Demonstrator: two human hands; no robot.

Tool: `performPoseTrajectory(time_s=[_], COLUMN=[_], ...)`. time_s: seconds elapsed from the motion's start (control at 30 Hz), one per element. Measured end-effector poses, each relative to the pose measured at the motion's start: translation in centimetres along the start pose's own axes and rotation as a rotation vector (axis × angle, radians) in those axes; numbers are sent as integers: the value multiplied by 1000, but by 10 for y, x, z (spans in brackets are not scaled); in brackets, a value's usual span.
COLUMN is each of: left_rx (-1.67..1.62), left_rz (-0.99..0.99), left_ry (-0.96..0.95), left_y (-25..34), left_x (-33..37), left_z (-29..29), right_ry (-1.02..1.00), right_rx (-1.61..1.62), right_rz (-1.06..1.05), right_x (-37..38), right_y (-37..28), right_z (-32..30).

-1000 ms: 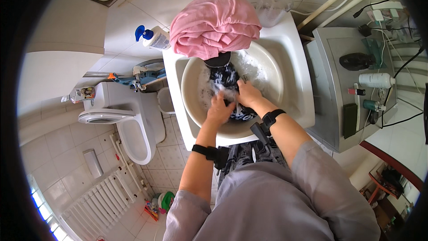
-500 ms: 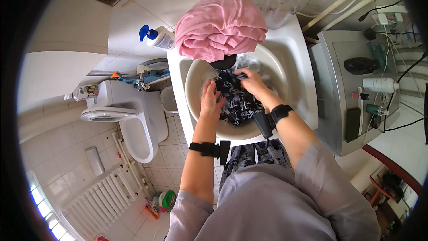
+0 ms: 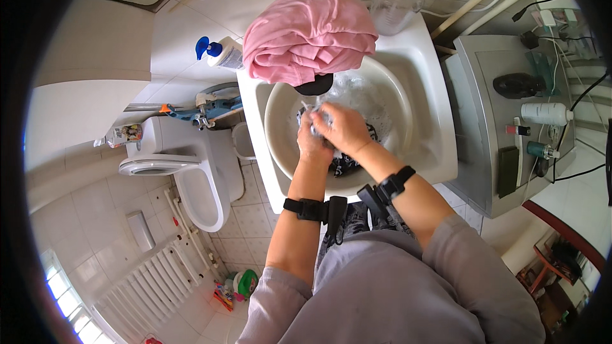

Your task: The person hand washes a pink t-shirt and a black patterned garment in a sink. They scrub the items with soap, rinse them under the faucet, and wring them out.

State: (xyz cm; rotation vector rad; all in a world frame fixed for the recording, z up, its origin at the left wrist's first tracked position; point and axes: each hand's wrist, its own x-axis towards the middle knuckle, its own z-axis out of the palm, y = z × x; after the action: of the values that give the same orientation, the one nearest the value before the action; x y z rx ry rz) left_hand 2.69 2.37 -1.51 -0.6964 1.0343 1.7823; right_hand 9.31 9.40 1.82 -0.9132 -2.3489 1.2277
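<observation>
My left hand (image 3: 312,140) and my right hand (image 3: 345,129) meet over a cream basin (image 3: 270,124). Both are closed on a black-and-white patterned garment (image 3: 345,164), bunching part of it between the fingers. The rest of the cloth hangs or lies below in the basin, partly hidden by my hands and wrists. Sudsy water (image 3: 360,92) shows behind it. The kind of garment cannot be made out. Black straps with small dark devices circle both forearms.
The basin stands in a white sink (image 3: 440,130). A pink cloth (image 3: 309,35) is heaped at its far edge, between a blue-pump white bottle (image 3: 226,54) and a clear pump bottle (image 3: 395,9). To the right stands a grey appliance (image 3: 475,134); at left, a toilet (image 3: 197,197).
My hands have come together, the left moving onto the garment from the basin's side. Part of the cloth is now bunched between them, and more suds show behind.
</observation>
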Motion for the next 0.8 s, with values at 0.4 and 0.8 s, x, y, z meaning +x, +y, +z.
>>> performPoseTrajectory(time_s=[0.4, 0.8], left_rx=[252, 245], left_rz=[60, -65], left_ry=[-33, -280], left_y=[35, 41], left_x=[6, 1], left_z=[-28, 4], right_ry=[-435, -474], right_rx=[-422, 693], right_rz=[74, 130], right_x=[-14, -12], right_y=[81, -23], right_z=[28, -31])
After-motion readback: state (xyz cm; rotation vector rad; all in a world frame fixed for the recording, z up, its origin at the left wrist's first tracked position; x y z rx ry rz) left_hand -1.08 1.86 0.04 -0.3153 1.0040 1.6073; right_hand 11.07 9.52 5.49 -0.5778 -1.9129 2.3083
